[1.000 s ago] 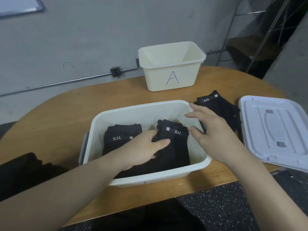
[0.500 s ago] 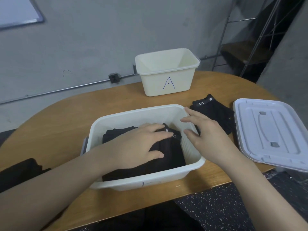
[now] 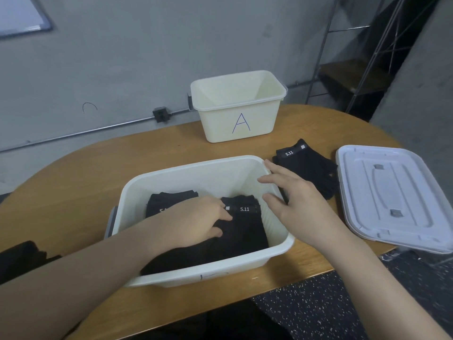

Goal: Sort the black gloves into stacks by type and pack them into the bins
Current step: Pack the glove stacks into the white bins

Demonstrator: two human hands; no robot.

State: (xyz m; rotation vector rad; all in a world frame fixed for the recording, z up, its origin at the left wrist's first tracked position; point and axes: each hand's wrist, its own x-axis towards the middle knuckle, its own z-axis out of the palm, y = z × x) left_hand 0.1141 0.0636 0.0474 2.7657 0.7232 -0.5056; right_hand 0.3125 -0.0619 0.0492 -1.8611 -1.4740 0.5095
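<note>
A white near bin [image 3: 196, 168] sits on the wooden table in front of me. Inside it lie two stacks of black gloves, a left stack [image 3: 169, 200] and a right stack [image 3: 245, 227] labelled 5.11. My left hand [image 3: 196, 222] is inside the bin, resting on the right stack with its fingertips pressing the fabric. My right hand [image 3: 294, 200] hovers over the bin's right rim, fingers spread and holding nothing. A third glove stack [image 3: 308, 165] lies on the table just right of the bin. A cream bin marked A [image 3: 239, 106] stands behind.
A grey-white lid [image 3: 392, 195] lies flat at the table's right edge. Dark fabric [image 3: 19, 258] shows at the left table edge. A metal shelf frame [image 3: 355, 69] stands behind on the right, beside a grey wall.
My left hand slid right and down over the right stack, uncovering its 5.11 label. My right hand stayed over the bin's right rim. The camera tilted a little.
</note>
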